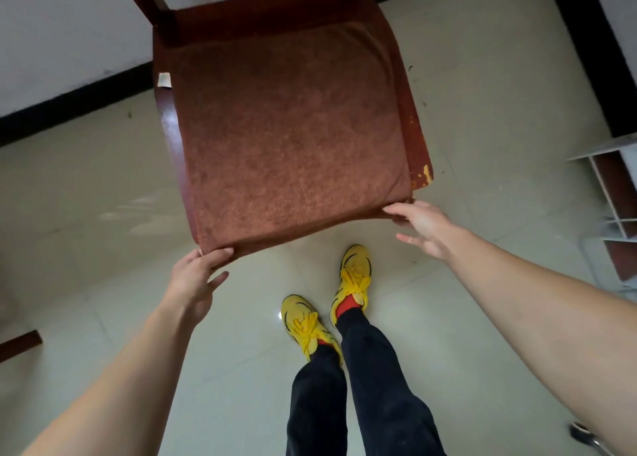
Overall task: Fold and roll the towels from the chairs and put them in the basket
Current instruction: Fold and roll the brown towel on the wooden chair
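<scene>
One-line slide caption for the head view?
Left hand and right hand pinch the near corners of a brown towel spread on a chair.

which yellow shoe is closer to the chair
The right shoe, below the right hand: it is planted ahead of the left shoe, its toe nearest the front edge of the towel on the chair.

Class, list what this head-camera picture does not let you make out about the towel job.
In the head view:
Outside the frame: the basket.
Cut off by the top edge: the back of the chair.
Hidden under the towel: the seat, and some fingertips of the right hand.
Too small to read: the label on the towel.
</scene>
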Available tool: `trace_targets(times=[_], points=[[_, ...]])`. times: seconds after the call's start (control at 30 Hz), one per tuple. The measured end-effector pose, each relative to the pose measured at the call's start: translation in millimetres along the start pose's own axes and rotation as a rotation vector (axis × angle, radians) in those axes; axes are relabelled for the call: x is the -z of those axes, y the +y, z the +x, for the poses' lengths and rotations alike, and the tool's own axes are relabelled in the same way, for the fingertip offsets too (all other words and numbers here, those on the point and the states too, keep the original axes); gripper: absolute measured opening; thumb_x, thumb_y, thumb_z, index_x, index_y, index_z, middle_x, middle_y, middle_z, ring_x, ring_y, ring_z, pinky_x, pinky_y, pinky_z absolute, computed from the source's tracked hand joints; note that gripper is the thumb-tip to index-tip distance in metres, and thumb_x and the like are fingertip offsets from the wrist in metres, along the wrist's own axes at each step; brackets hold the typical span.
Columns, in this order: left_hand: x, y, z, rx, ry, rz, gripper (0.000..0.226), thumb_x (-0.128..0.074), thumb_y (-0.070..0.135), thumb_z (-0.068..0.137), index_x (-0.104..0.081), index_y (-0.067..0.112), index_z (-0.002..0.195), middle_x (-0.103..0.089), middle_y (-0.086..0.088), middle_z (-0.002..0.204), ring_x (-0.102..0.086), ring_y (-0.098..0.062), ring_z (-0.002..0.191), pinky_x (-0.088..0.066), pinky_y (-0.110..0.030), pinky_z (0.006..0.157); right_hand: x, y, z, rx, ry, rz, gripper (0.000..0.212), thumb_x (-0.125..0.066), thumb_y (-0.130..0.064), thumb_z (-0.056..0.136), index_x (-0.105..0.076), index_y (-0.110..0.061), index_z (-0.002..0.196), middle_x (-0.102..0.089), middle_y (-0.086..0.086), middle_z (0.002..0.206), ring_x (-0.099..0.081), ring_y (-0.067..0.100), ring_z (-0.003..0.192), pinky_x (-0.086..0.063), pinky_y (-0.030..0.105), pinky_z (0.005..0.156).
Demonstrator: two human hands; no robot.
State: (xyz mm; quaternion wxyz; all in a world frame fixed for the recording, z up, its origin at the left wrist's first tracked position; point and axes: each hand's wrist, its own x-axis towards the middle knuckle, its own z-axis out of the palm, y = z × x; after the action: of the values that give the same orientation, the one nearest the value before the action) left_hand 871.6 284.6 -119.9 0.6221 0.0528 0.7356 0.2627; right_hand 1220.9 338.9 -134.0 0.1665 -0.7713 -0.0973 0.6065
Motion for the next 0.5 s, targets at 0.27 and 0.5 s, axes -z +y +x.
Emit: trace_targets(times=[0.27,0.5], points=[[-2,-14,-31,0.127,0.040,-0.227,0.011,-0.058,0.008,0.092,-0.050,0.014,0.087,-0.063,-0.002,0.086,-0.064,-0.011,0.072,-0.054,-0.022,0.060,18,24,-47,-0.018,0.040,0.238,0.022,-0.076,-0.015,0.080,-0.064,-0.011,0.099,-0.071,0.009,0.099,-0.065,0.016,0.076,-0.048,0.024,0.056],[-3,21,-88,-0.169,0.374,-0.050,0.015,-0.054,0.005,0.095,-0.044,0.014,0.102,-0.060,-0.012,0.074,-0.055,-0.008,0.034,-0.041,-0.020,0.039,19,-8,-116,0.298,0.340,0.026,0.030,-0.074,-0.018,0.084,-0.056,-0.017,0.108,-0.063,0.009,0.080,-0.048,0.011,0.044,-0.041,0.019,0.036]])
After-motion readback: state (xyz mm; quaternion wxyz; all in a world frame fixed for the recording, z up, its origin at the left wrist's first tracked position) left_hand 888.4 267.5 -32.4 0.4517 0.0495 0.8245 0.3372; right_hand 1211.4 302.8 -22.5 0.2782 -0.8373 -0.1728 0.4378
